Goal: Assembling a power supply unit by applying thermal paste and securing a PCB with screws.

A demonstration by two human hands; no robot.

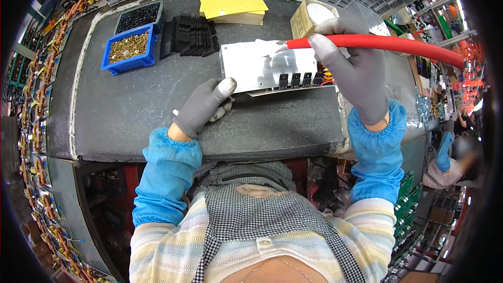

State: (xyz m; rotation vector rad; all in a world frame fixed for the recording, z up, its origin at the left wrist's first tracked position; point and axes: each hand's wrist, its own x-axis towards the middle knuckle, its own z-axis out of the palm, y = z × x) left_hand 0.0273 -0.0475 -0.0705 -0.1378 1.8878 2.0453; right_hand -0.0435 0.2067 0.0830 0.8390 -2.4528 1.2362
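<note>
My left hand [207,104], in a grey glove with a whitened thumb, grips the lower left corner of a flat silver metal plate [238,65]. Several black transistors [295,79] line the plate's lower right edge, with yellow and red wires at the corner. My right hand [356,63], gloved too, is closed around a long red-handled tool [403,45]. Its narrow tip meets the upper part of the plate, where white paste [264,50] is smeared. Paste hides whether the tip is a brush or a blade. White residue coats the right glove's fingertips.
Brass-coloured small parts fill a blue bin [130,64]; dark parts fill a bin [140,18] behind it. Black pieces [191,35] stand stacked beside yellow sheets [233,2]. A cardboard box [304,19] holds a white round thing. Wired boards [39,167] line the left; a co-worker [445,165] sits far right.
</note>
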